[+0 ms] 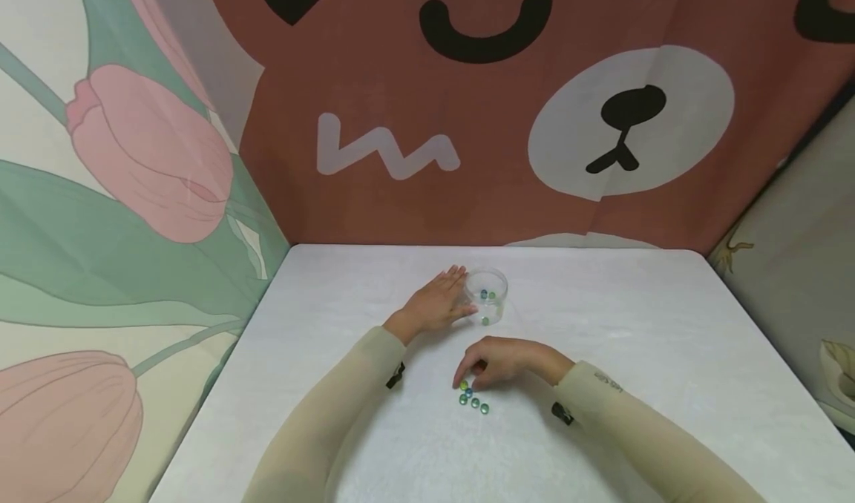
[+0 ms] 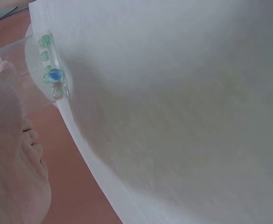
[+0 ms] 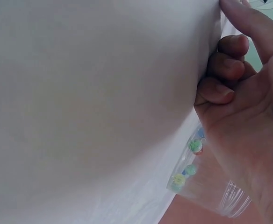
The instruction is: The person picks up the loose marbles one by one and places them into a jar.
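Note:
A clear round jar (image 1: 493, 306) stands on the white table with several glass marbles, green, blue and reddish, at its bottom (image 2: 54, 74). My left hand (image 1: 434, 303) is at the jar's left side, fingers extended along it; the thumb (image 2: 8, 70) rests against the wall near the rim. Nearer to me, my right hand (image 1: 504, 360) hovers low over a small group of loose green and blue marbles (image 1: 475, 403). A yellow-green marble (image 1: 464, 386) sits between its index fingertip and thumb, which are spread apart. The other right fingers (image 3: 220, 91) curl toward the palm.
The white table (image 1: 601, 325) meets a brown cloth (image 1: 381, 214) with a bear's face along its far edge. A floral cloth (image 1: 154, 280) hangs along the left side, and a pale cloth (image 1: 795, 265) along the right.

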